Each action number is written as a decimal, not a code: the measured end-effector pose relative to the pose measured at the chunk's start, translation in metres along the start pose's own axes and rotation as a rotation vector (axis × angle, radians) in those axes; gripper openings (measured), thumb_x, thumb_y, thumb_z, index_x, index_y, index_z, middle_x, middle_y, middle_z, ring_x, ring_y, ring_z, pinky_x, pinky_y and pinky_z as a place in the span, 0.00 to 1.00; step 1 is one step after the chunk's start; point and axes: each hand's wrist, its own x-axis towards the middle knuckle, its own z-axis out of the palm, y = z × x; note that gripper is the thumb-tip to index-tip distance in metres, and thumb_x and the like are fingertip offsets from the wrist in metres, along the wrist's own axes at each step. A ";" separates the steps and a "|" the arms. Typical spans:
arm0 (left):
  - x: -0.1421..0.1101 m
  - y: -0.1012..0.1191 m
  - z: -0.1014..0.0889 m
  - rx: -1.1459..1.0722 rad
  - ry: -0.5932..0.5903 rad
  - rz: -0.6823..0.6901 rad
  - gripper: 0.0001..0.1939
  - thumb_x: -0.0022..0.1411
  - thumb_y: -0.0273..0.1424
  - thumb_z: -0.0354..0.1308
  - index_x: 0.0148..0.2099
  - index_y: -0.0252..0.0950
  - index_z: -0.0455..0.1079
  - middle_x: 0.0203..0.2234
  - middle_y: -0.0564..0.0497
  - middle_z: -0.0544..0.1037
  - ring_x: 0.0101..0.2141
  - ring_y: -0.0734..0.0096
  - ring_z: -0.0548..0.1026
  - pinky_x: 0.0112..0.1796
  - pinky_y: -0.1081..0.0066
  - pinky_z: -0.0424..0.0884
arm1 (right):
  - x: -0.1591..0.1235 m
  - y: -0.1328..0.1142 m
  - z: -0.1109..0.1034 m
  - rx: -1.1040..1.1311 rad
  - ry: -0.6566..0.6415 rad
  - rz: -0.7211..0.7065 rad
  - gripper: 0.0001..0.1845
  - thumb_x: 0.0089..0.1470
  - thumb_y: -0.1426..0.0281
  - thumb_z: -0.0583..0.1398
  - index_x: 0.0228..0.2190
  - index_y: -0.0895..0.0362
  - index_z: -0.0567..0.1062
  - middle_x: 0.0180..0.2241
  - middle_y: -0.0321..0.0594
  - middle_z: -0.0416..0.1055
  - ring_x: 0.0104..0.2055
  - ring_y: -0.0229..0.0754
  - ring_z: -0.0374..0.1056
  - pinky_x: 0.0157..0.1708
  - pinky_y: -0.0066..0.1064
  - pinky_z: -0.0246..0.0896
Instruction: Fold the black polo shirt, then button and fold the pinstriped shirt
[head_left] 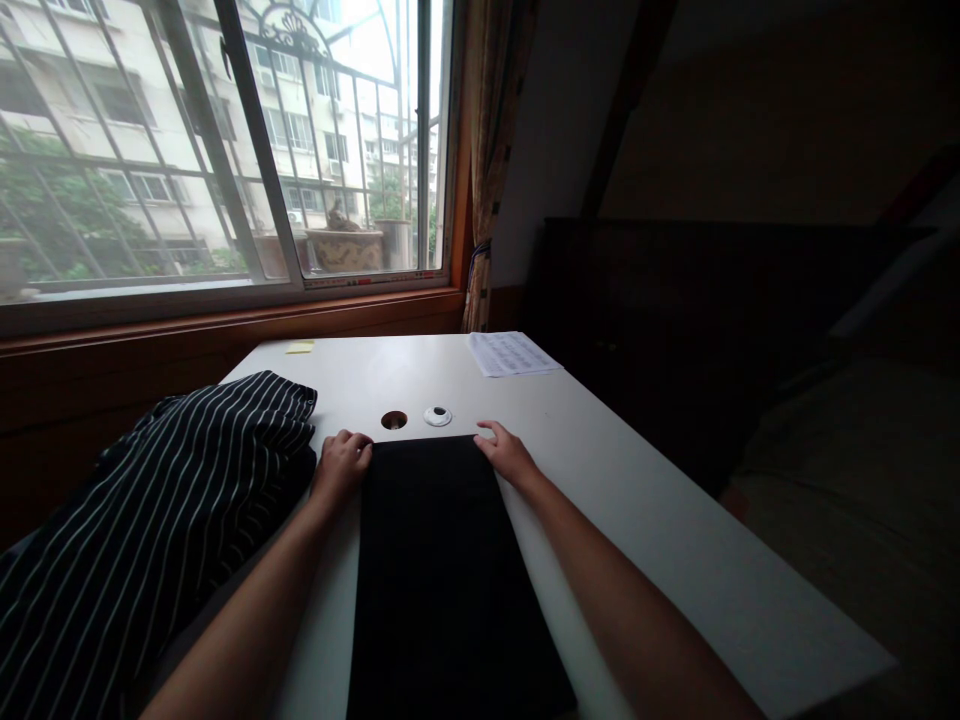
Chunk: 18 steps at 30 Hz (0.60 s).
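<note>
A long folded piece of black cloth [442, 570] lies flat on a white table [637, 480], its near end running out of the bottom of the view. At its far left corner, my left hand [343, 462] is closed on the edge with curled fingers. My right hand [506, 452] holds the far right corner; its thumb rests at the cloth's edge and the forefinger sticks out just beyond it. The fingers under each hand are hidden. Left of my left forearm is a heaped black garment with white stripes [217, 470].
Past the cloth's far edge are a round hole [394, 420] in the tabletop and a white ring-shaped cover [438, 415]. Printed sheets [514, 354] lie at the back right, a yellow note [299, 347] at the back left. A barred window [337, 150] and a curtain [487, 170] stand behind.
</note>
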 end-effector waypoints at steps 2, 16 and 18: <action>0.000 -0.001 0.001 0.004 0.002 -0.003 0.12 0.66 0.33 0.52 0.43 0.39 0.77 0.39 0.44 0.75 0.44 0.53 0.69 0.50 0.57 0.64 | -0.001 -0.001 -0.001 0.000 -0.008 -0.006 0.19 0.60 0.64 0.58 0.52 0.51 0.72 0.27 0.33 0.76 0.33 0.42 0.72 0.35 0.28 0.61; 0.003 -0.008 0.004 0.014 0.002 0.000 0.12 0.66 0.34 0.52 0.41 0.39 0.77 0.39 0.45 0.76 0.43 0.54 0.70 0.49 0.58 0.66 | -0.001 0.003 -0.001 0.088 -0.081 -0.019 0.25 0.59 0.62 0.57 0.57 0.53 0.67 0.21 0.27 0.65 0.28 0.40 0.65 0.31 0.28 0.56; 0.003 -0.008 0.005 0.014 0.003 -0.001 0.12 0.66 0.34 0.52 0.42 0.39 0.77 0.39 0.45 0.76 0.43 0.54 0.70 0.49 0.58 0.65 | -0.004 0.003 -0.003 0.118 -0.124 -0.018 0.28 0.59 0.60 0.58 0.59 0.54 0.65 0.22 0.27 0.65 0.28 0.40 0.65 0.32 0.29 0.58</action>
